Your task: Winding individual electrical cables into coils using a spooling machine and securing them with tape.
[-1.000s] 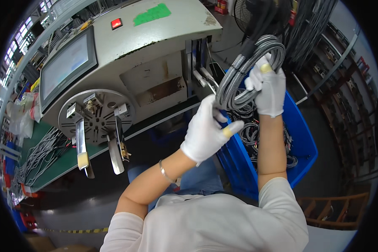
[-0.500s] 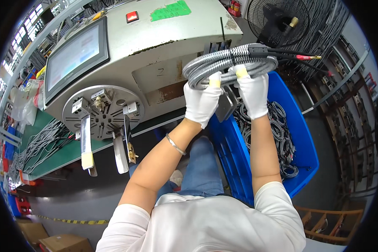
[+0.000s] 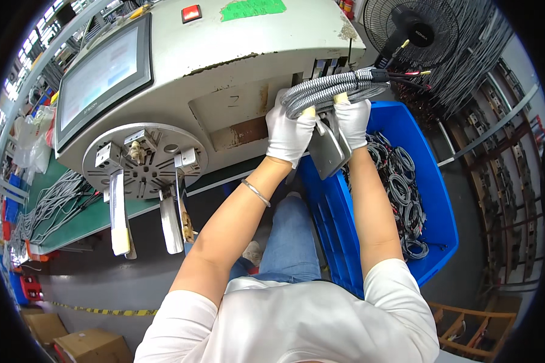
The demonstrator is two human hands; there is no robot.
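a: where are we holding the grey-and-white braided cable coil (image 3: 333, 91)?

b: we are holding it up at one o'clock, in front of the cream-painted metal machine (image 3: 297, 36); its thin black and red leads (image 3: 412, 75) are pointing toward three o'clock.

a: what are our fingers doing?

b: our white-gloved left hand (image 3: 287, 130) is gripping the coil's left part, and our white-gloved right hand (image 3: 352, 118) is gripping farther right. both yellow-tipped thumbs are pressing the near side; the coil is hiding the other fingers.

a: and below?

b: flat grey metal plates (image 3: 328, 154) are hanging between our hands; we are not managing to tell whether they are touching the coil.

a: anything around us?

b: a blue plastic bin (image 3: 437, 199) is standing at three o'clock, holding grey looped cables (image 3: 401, 187); a round slotted silver disc (image 3: 140, 171) is facing us at nine.
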